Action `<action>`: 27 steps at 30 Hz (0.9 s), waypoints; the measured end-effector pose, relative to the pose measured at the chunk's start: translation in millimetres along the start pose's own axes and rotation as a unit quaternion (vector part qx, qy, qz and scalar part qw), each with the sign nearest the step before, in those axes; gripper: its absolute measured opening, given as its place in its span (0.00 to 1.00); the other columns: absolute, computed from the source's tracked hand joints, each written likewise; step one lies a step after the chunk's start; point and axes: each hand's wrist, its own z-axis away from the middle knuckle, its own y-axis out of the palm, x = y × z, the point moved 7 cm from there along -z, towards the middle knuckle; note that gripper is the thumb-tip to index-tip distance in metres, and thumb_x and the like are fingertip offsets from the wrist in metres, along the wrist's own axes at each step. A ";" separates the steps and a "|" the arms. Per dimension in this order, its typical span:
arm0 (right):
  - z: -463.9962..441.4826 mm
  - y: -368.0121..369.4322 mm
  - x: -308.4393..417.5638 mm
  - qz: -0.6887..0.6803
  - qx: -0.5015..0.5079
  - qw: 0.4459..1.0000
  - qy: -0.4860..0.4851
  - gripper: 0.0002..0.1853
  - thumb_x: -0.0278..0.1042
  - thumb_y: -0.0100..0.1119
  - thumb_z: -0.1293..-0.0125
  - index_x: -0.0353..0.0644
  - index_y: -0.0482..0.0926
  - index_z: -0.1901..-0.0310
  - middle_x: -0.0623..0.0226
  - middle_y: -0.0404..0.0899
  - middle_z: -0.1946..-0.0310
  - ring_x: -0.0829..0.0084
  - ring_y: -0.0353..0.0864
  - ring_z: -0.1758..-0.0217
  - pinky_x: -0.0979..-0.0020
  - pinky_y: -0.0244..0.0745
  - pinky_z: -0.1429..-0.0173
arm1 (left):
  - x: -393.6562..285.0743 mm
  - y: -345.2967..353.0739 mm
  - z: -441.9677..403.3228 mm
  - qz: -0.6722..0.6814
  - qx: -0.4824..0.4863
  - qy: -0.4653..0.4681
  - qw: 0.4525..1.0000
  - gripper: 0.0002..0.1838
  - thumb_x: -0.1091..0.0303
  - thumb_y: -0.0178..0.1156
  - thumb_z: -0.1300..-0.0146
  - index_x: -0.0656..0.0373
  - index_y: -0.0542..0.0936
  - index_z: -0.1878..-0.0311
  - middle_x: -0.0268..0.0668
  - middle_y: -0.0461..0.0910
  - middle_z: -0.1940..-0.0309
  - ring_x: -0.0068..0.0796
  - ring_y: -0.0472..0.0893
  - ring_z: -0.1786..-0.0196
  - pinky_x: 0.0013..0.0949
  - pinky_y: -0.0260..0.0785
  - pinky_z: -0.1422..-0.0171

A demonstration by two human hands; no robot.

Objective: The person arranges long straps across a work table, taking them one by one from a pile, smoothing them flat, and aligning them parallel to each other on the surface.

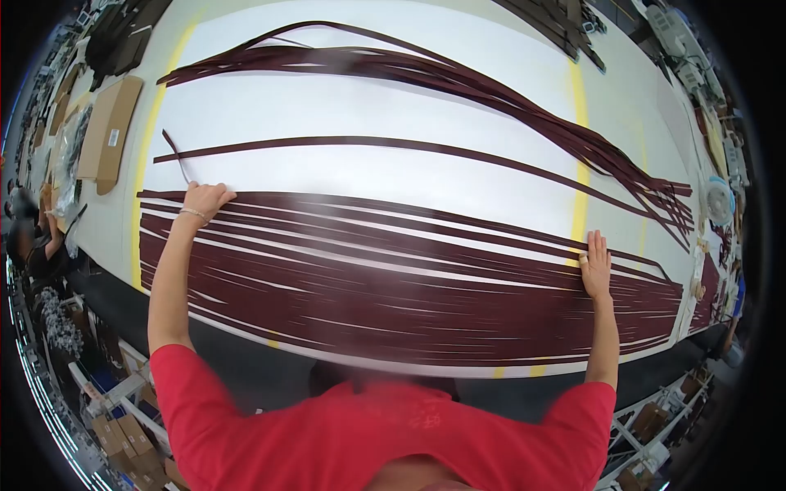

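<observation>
My left hand [208,202] is closed at the left end of the uppermost strip in a wide layer of dark maroon strips [393,307]. A short, twisted strip end [170,143] sticks up out of its grip. Far to the right, my right hand [597,266] lies flat on the same layer, fingers stretched out. These strips run side by side across the near half of the table, with thin white gaps between some. Beyond my hands lies a single maroon strip [352,141]. Farther back, a loose bundle of strips [393,69] bows across the table, its right ends fanned out.
The white table [270,106] carries yellow lines [580,123] near both sides. A cardboard box [110,135] stands at the left. Dark lengths of material [544,24] lie at the back right, near a small fan [720,200]. Another person [37,237] is at the far left.
</observation>
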 end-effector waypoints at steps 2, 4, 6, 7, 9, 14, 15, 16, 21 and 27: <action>-1.9 -26.3 15.4 0.097 0.086 0.991 0.044 0.31 0.51 0.37 0.34 0.58 0.48 0.30 0.71 0.42 0.27 0.62 0.38 0.25 0.48 0.35 0.28 | -1.2 -1.2 -2.6 0.007 -0.002 0.007 1.000 0.21 0.47 0.45 0.34 0.54 0.77 0.69 0.40 0.79 0.77 0.41 0.79 0.69 0.42 0.59 0.54; -7.7 -58.9 70.0 0.108 0.038 0.992 0.047 0.33 0.49 0.45 0.36 0.57 0.49 0.30 0.67 0.44 0.28 0.61 0.41 0.25 0.46 0.37 0.29 | -3.2 -7.2 -5.7 0.016 -0.003 0.026 1.000 0.22 0.46 0.45 0.35 0.54 0.78 0.68 0.41 0.80 0.77 0.41 0.80 0.68 0.42 0.61 0.53; -13.9 -86.1 175.4 0.011 -0.090 0.993 -0.080 0.35 0.43 0.52 0.39 0.52 0.53 0.31 0.62 0.49 0.29 0.60 0.46 0.26 0.48 0.39 0.29 | -5.0 -10.6 -8.8 0.023 0.005 0.045 0.999 0.23 0.45 0.45 0.36 0.54 0.78 0.69 0.41 0.80 0.76 0.41 0.80 0.68 0.42 0.63 0.54; -12.6 -95.5 248.4 -0.026 -0.123 0.980 -0.154 0.34 0.42 0.52 0.39 0.48 0.54 0.32 0.60 0.51 0.30 0.59 0.47 0.27 0.50 0.39 0.28 | -5.3 -11.4 -11.1 0.023 0.011 0.053 0.998 0.23 0.44 0.46 0.36 0.54 0.78 0.69 0.41 0.80 0.76 0.41 0.80 0.68 0.42 0.64 0.55; 2.8 -101.1 396.0 -0.053 -0.098 0.948 -0.299 0.35 0.48 0.52 0.38 0.44 0.54 0.32 0.60 0.53 0.31 0.59 0.48 0.27 0.51 0.39 0.28 | -5.9 -16.0 -14.1 0.037 -0.026 0.086 0.995 0.24 0.43 0.47 0.37 0.55 0.78 0.69 0.42 0.80 0.75 0.41 0.80 0.68 0.42 0.65 0.57; 19.2 -77.9 565.1 -0.054 -0.083 0.901 -0.422 0.38 0.54 0.50 0.40 0.39 0.56 0.34 0.59 0.53 0.32 0.60 0.51 0.28 0.49 0.39 0.28 | 5.7 -9.5 -21.5 0.056 -0.035 0.156 0.986 0.18 0.47 0.47 0.38 0.51 0.77 0.64 0.40 0.80 0.74 0.39 0.80 0.65 0.42 0.62 0.54; 16.5 -75.1 567.7 -0.050 -0.087 0.903 -0.418 0.38 0.54 0.50 0.40 0.39 0.56 0.34 0.59 0.53 0.32 0.60 0.50 0.28 0.49 0.39 0.28 | 17.2 -15.5 -16.4 0.056 0.004 0.134 0.989 0.18 0.47 0.47 0.38 0.50 0.77 0.64 0.40 0.80 0.73 0.39 0.80 0.64 0.43 0.61 0.53; 16.1 -73.7 566.9 -0.049 -0.070 0.907 -0.413 0.38 0.53 0.50 0.40 0.37 0.56 0.34 0.57 0.52 0.31 0.60 0.48 0.27 0.49 0.37 0.28 | 37.5 -13.9 -14.6 0.055 0.002 0.122 0.991 0.18 0.47 0.47 0.37 0.49 0.77 0.64 0.39 0.80 0.72 0.39 0.80 0.63 0.44 0.61 0.52; 12.3 -75.4 571.5 -0.039 -0.037 0.916 -0.398 0.38 0.53 0.51 0.41 0.39 0.56 0.34 0.57 0.51 0.31 0.59 0.46 0.27 0.49 0.34 0.27 | 177.3 2.9 -16.1 0.060 0.040 0.031 0.997 0.20 0.45 0.46 0.37 0.49 0.79 0.64 0.37 0.81 0.66 0.37 0.79 0.56 0.48 0.60 0.48; 15.6 -81.3 573.8 -0.058 -0.023 0.927 -0.369 0.33 0.46 0.50 0.39 0.40 0.57 0.34 0.59 0.53 0.32 0.60 0.48 0.27 0.50 0.36 0.27 | 237.8 -9.0 -0.8 -0.006 -0.304 -0.096 0.948 0.13 0.53 0.57 0.43 0.52 0.80 0.68 0.36 0.79 0.71 0.38 0.77 0.61 0.47 0.61 0.51</action>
